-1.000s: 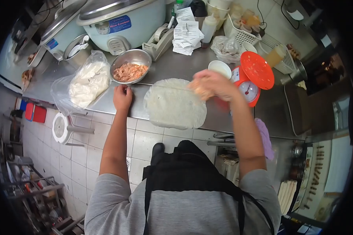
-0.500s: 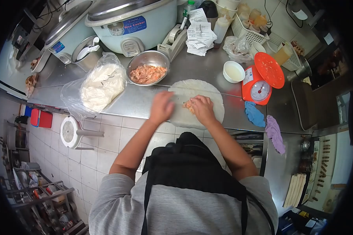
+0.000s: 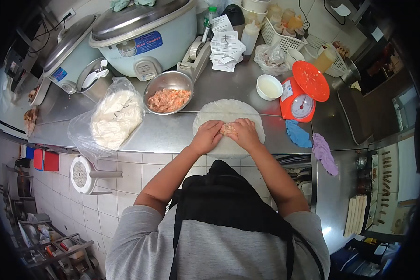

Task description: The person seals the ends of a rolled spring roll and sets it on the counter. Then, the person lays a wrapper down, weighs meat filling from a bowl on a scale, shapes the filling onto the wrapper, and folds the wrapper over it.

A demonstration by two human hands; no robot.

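Note:
A small portion of orange-pink minced filling (image 3: 227,129) lies in the middle of a round, whitish board (image 3: 227,108) at the counter's front edge. My left hand (image 3: 208,137) presses in on the filling from the left, its fingers curled and together. From the other side my right hand (image 3: 244,133) closes on the same portion, with its fingertips partly hidden. Whether a thin wrapper lies under the filling I cannot tell. Up and left of the board stands a steel bowl (image 3: 150,82) holding more of this filling.
Left of the bowl lies a plastic bag of pale, thin sheets (image 3: 116,119). A small white bowl (image 3: 269,87) and a red kitchen scale (image 3: 297,101) stand to the right, near blue (image 3: 298,134) and purple cloths (image 3: 325,154). Large rice cookers (image 3: 144,46) line the back.
My left hand has come down to the right, from above the board's left side onto the filling. My right hand stays at the filling. The whole view has shifted slightly.

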